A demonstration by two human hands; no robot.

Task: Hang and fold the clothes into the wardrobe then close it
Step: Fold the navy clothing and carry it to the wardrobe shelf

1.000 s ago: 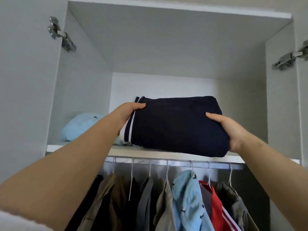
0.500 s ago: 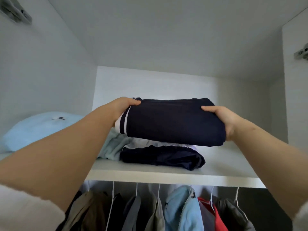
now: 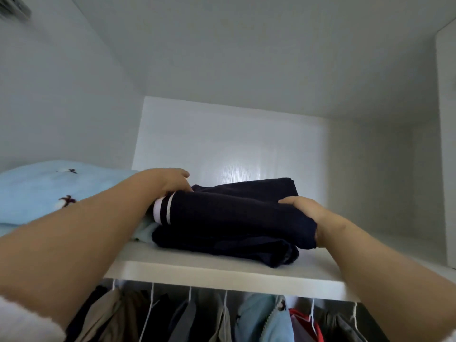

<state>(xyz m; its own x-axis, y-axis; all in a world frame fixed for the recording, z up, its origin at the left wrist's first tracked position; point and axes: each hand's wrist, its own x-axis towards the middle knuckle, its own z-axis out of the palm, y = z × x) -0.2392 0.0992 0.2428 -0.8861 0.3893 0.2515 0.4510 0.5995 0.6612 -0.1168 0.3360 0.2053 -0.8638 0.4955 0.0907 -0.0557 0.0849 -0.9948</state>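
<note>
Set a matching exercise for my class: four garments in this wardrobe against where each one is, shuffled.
Things:
1. striped navy garment
2. plain navy garment
3. light blue garment
4. red garment

Places:
A. hanging below the shelf
B. at the shelf's left end
C. top of the stack
D. under the striped one

Pairs: 1-C, 2-D, 3-B, 4-A

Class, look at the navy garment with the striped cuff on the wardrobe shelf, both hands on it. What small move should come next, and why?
Probably loosen both grips and slide the hands out. The folded navy garment appears to rest on the dark garment on the shelf, while the left hand and right hand hold its ends.
</note>
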